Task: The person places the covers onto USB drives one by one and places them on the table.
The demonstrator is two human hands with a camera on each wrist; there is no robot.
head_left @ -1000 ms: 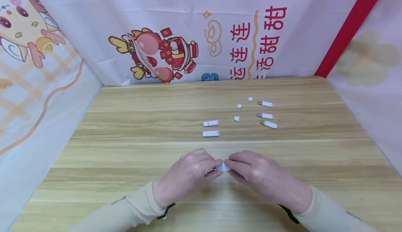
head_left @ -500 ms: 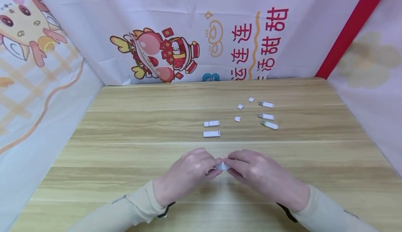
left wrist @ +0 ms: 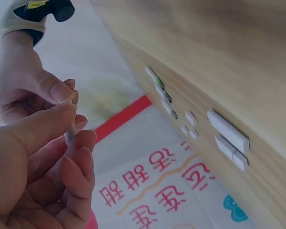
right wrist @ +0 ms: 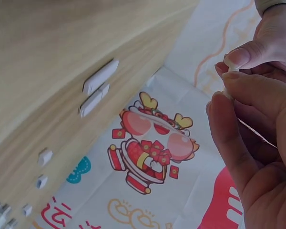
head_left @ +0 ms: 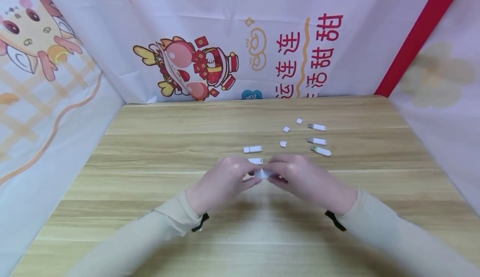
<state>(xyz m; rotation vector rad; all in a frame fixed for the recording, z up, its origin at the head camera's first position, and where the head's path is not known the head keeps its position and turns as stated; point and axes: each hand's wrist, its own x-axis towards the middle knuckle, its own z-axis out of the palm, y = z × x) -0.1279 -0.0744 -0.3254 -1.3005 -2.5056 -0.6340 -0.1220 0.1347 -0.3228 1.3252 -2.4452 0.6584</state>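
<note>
Fingertips of my left hand and right hand meet over the table, pinching a small white USB stick from opposite ends. Fingers cover most of it; a narrow edge of the USB stick shows in the left wrist view. Just beyond the hands lie two white USB sticks with caps on, the farther one in full view and the nearer one partly hidden by the fingers.
To the right lie three uncapped USB sticks, one with a green band. Three loose white caps lie left of them. A printed cloth hangs behind the wooden table.
Both hands have moved forward together with the pinched USB stick, toward the two capped ones. The fingers now hide part of the nearer one. The other sticks and caps stay in place.
</note>
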